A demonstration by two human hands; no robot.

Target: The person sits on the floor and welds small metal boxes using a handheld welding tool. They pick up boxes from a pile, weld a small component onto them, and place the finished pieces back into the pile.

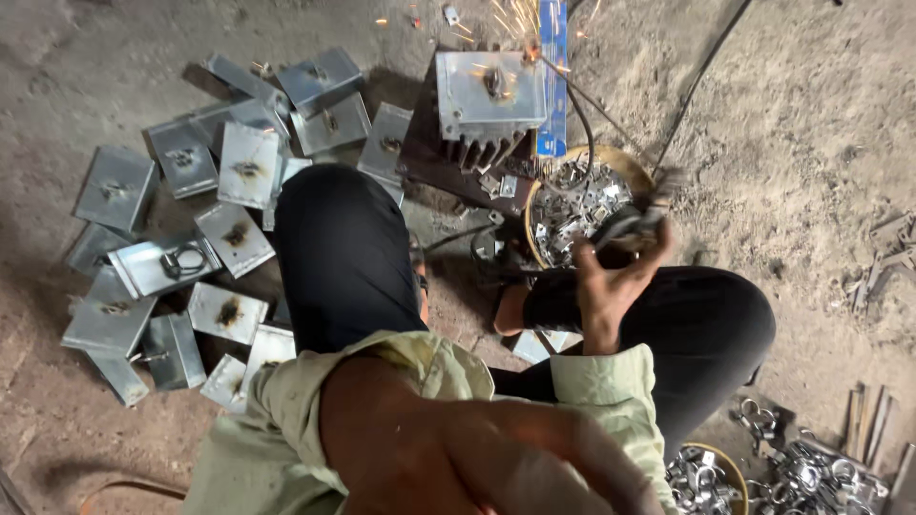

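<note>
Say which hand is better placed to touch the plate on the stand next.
Probably right. The right hand grips a dark tool beside the bowl, nearer the plate. The left hand is blurred close to the camera, farther off.

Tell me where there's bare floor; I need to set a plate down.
Bare floor lies right of the cable, above the knee. Another patch is at top left, above the plates. Crowded: the plate pile on the left, the bowl by the right hand.

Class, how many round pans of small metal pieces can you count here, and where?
2. The first pan lies beside the right hand, which holds a dark tool; the second pan sits at the bottom edge, partly cut off. Others may be hidden.
</note>
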